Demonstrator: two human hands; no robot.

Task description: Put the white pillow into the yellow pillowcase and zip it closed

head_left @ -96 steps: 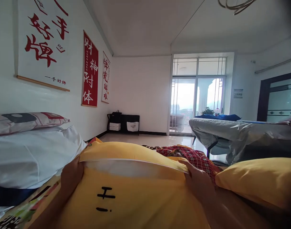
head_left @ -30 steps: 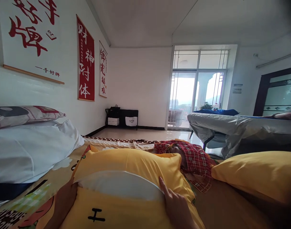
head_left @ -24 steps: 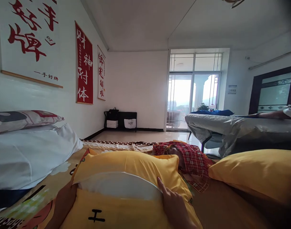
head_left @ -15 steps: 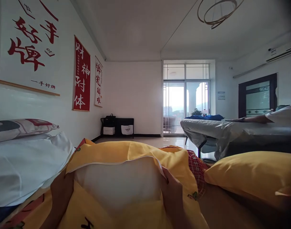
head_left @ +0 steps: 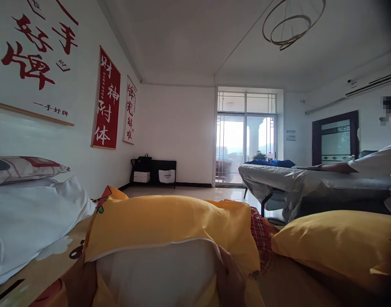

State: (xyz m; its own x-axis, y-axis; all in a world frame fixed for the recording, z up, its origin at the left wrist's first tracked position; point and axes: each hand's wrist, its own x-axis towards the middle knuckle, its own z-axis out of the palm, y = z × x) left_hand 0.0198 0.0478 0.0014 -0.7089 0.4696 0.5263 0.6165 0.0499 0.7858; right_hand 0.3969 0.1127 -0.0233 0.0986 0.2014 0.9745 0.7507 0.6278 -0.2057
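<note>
Head camera view: at six o'clock a yellow pillowcase [head_left: 170, 219] lies on a patterned bedsheet [head_left: 53, 251], its pale-edged mouth gaping toward the wearer and a white pillow insert [head_left: 157, 273] filling the gap. Between seven and eight o'clock the left hand [head_left: 82, 277] grips the left end of that mouth; it is dim, its fingers mostly hidden by cloth. Near five o'clock the right hand [head_left: 230, 277] is closed on the opposite end of the edge, fingers curled into the fabric. The two hands are well apart, with the insert between them.

A red plaid cloth [head_left: 261, 241] shows just beside the case's right side. At four o'clock rests a plump yellow pillow [head_left: 339, 238]. At eight o'clock is a bulky white pillow [head_left: 35, 226], a patterned pillow [head_left: 29, 168] on top of it at nine.

Toward three o'clock, a plastic-covered table [head_left: 288, 175] carries a blue cloth [head_left: 272, 163], and another person's forearm [head_left: 331, 167] lies along its top. A calligraphy scroll [head_left: 35, 64] hangs at ten o'clock; a ring-shaped ceiling lamp [head_left: 287, 44] is between one and two.
</note>
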